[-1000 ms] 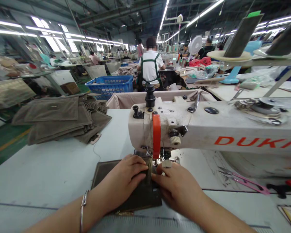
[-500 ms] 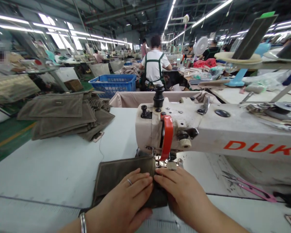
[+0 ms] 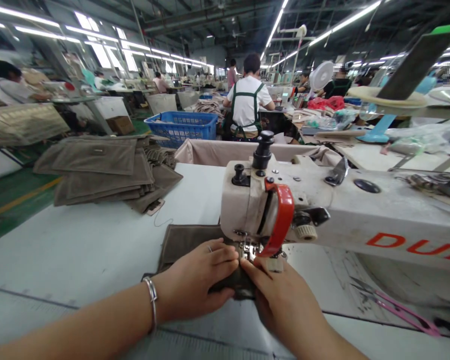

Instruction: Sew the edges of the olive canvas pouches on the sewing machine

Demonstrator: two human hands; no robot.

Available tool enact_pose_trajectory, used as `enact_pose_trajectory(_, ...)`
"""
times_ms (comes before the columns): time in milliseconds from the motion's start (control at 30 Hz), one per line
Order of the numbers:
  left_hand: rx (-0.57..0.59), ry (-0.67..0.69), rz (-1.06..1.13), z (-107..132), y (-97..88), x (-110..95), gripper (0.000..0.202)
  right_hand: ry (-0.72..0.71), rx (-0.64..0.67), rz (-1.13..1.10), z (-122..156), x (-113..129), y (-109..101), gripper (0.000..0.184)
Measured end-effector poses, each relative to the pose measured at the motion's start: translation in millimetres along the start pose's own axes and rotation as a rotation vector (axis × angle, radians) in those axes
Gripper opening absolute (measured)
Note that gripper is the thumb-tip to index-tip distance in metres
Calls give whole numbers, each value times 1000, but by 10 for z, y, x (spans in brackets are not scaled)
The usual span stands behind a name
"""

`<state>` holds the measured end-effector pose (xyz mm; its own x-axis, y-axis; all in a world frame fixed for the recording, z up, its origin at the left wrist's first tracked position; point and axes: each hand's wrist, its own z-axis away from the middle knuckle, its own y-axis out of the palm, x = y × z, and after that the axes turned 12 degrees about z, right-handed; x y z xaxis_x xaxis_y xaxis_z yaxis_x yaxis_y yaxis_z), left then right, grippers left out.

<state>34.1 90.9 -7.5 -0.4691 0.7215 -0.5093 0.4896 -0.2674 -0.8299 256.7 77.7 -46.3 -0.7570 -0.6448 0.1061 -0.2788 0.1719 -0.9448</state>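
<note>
A dark olive-brown stitched fabric piece [image 3: 189, 240] lies under the head of a white sewing machine [image 3: 345, 215]. Its far right part passes beneath the presser foot [image 3: 248, 250]. Flat across the fabric rests my left hand [image 3: 204, 275], fingers stretched out toward the foot and thumb apart. My right hand [image 3: 281, 295] is at the fabric's right edge, with outstretched fingers pressing down close beside the foot. Its thumb is hidden. A red guard [image 3: 281, 217] curves down in front of the needle area, just above my right fingers.
Similar fabric pieces lie in a stack [image 3: 105, 172] at the table's left. Pink-handled scissors [image 3: 405, 310] lie to the right. Behind the machine are a pink cloth-lined bin [image 3: 206, 152], a blue basket [image 3: 187, 125] and a seated co-worker [image 3: 247, 102]. A thread cone [image 3: 416, 65] stands at right.
The fabric has moved farther under the machine head, away from me, with both hands following it. The camera view has shifted slightly, so the machine appears farther right.
</note>
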Motion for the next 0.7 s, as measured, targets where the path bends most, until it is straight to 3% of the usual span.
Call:
enact_pose_trajectory(233, -1, 16, -62, -78, -44, 110, 37, 53, 5, -36, -58, 45, -31, 54)
enact_pose_trajectory(433, -98, -61, -207, 21, 113, -110, 25, 178, -138, -123, -60, -22, -146, 20)
enact_pose_trajectory(533, -104, 24, -131, 55, 85, -21, 22, 198, -192, -65, -72, -76, -167, 13)
enact_pose_trajectory(700, -70, 48, 46, 51, -46, 187, 21, 197, -78, 59, -75, -96, -140, 18)
